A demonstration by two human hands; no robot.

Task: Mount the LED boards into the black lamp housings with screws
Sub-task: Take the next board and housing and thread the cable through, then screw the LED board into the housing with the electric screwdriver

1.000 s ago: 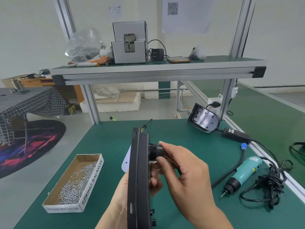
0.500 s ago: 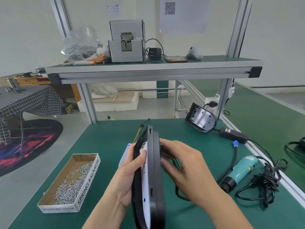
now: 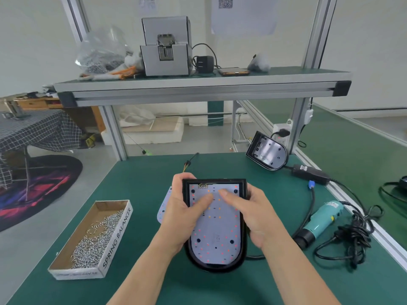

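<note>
I've got the black D-shaped plastic lamp housing (image 3: 217,264) face up over the green tabletop (image 3: 143,177), in front of me, with the pale LED board dotted in red and orange (image 3: 214,227) lying inside its rim. My left hand (image 3: 185,214) wraps the housing's left edge, thumb pressing flat on the board; my right hand (image 3: 248,214) clasps the right edge, thumb down beside the other, so both grips are closed on the housing. A second pale LED board (image 3: 164,208) peeks out under my left hand. Left of that sits the open cardboard box of small silver screws (image 3: 94,236). To the right lies the teal electric screwdriver (image 3: 319,223) with its tangled black cable (image 3: 350,241), and farther back another black lamp housing (image 3: 267,154) leans tilted.
</note>
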